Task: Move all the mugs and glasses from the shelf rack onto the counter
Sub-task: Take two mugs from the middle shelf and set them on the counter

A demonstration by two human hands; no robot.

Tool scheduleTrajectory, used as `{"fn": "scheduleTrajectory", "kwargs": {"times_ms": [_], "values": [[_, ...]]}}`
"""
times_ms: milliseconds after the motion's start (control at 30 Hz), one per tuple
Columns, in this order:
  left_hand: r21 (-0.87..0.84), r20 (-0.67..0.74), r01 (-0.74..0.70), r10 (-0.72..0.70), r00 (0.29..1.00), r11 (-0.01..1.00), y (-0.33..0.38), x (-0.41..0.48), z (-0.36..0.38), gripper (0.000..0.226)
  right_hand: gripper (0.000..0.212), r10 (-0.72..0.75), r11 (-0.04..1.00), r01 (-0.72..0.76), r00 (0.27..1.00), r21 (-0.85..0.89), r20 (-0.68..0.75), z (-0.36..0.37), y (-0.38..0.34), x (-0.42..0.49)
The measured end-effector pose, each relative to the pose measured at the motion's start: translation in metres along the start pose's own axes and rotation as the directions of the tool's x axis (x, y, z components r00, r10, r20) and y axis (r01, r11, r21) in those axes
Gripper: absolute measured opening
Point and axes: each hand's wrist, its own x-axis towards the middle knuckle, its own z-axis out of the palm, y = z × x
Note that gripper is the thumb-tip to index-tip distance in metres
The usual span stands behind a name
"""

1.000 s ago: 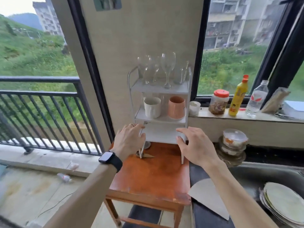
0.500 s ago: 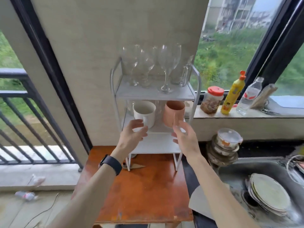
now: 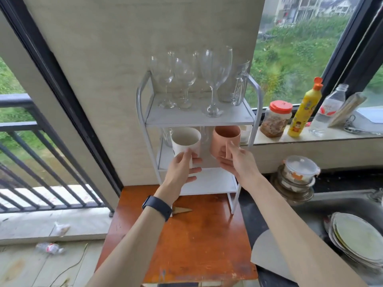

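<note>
Left hand [image 3: 182, 168] round the white mug [image 3: 186, 139] and right hand [image 3: 238, 164] round the pink mug [image 3: 226, 135] should be drawn back level, clear of the shelf [image 3: 199, 121] above.

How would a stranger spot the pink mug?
Find the white shelf rack on the wooden table. At its middle shelf are two opaque mugs. The pink mug is the right one, gripped by the right hand; the white mug beside it is in the left hand.

White mug [image 3: 186, 139], pink mug [image 3: 224, 136] upright on middle shelf [image 3: 165, 161]; wine glasses [image 3: 215, 65] above
</note>
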Motion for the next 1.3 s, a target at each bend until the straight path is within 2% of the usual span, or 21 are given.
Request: {"fn": "scheduleTrajectory", "kwargs": {"times_ms": [67,267,500,767,967,1067,1200,1300], "values": [[-0.005,-0.026,-0.028,0.027,0.999,1.000,-0.002,-0.002,0.002,0.027,0.030,-0.032,0.998,0.032,0.999,-0.046,-0.012,-0.001,0.004,0.004],[-0.015,-0.045,-0.088,0.087,0.995,0.996,-0.007,-0.003,0.002,0.031,0.029,-0.142,0.983,0.139,0.990,-0.119,-0.016,0.003,0.016,0.003],[-0.008,0.058,-0.135,0.135,0.989,0.991,-0.027,-0.026,-0.021,0.033,0.031,-0.223,0.970,0.225,0.974,-0.092,0.031,-0.004,0.034,-0.051],[0.108,0.243,-0.187,0.156,0.957,0.976,-0.050,-0.080,-0.038,0.037,0.025,-0.266,0.937,0.267,0.963,-0.226,0.035,-0.044,0.076,-0.130],[0.197,0.401,-0.183,0.092,0.911,0.963,-0.085,-0.118,-0.010,0.037,0.032,-0.196,0.956,0.161,0.972,-0.246,-0.126,-0.104,0.124,-0.186],[0.253,0.490,-0.126,-0.015,0.871,0.959,-0.108,-0.134,0.029,0.034,0.037,-0.175,0.965,0.119,0.956,-0.233,-0.237,-0.143,0.144,-0.211],[0.303,0.646,-0.107,-0.122,0.754,0.947,-0.137,-0.163,0.098,0.037,0.039,-0.146,0.973,0.050,0.892,-0.226,-0.428,-0.205,0.165,-0.254],[0.288,0.748,-0.134,-0.135,0.650,0.948,-0.152,-0.191,0.164,0.035,0.041,-0.161,0.976,0.039,0.794,-0.215,-0.586,-0.256,0.173,-0.295]]}}
